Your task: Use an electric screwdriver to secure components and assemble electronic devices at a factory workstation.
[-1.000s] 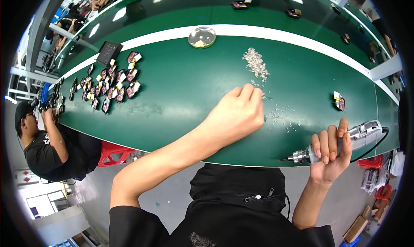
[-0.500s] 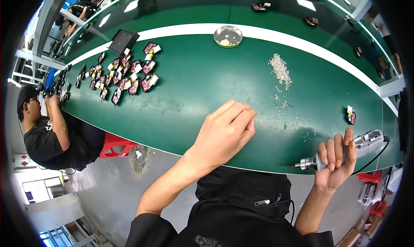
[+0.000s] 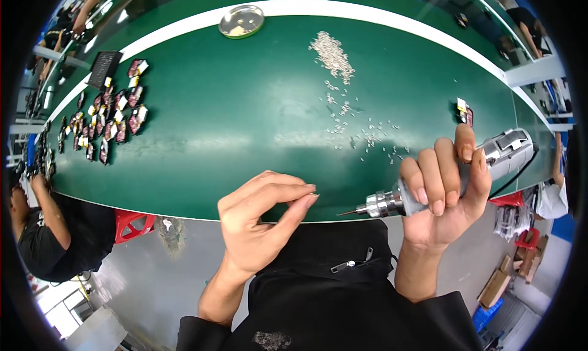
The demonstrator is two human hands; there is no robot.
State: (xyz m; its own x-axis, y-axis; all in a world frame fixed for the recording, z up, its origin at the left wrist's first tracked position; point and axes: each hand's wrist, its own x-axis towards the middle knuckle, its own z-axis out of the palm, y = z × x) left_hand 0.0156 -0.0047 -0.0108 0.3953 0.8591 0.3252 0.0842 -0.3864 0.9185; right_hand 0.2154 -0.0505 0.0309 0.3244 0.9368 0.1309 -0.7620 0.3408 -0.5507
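Note:
My right hand [image 3: 444, 182] is wrapped around a grey electric screwdriver [image 3: 505, 149], whose silver chuck and thin bit [image 3: 352, 212] point left toward my other hand. Thumb and forefinger of my left hand [image 3: 260, 219] are pinched together over the table's near edge, a tiny light screw [image 3: 313, 194] just showing at their tips. Beyond them lies a heap of small silvery screws [image 3: 332, 56], with loose ones strewn toward me. One small black-and-red part with a white and yellow tag [image 3: 465, 113] lies just past the screwdriver.
On the green table [image 3: 214, 167], many similar tagged parts [image 3: 110, 118] are grouped at left beside a black tray [image 3: 104, 68]. A round metal dish [image 3: 241, 21] sits by the white rail [image 3: 294, 8]. Another person [image 3: 52, 228] works at far left, near a red stool [image 3: 133, 225].
My left hand has drawn back toward the near edge, and its pinched fingertips now show. The right hand has brought the screwdriver left, closer to it. The view has shifted to the right.

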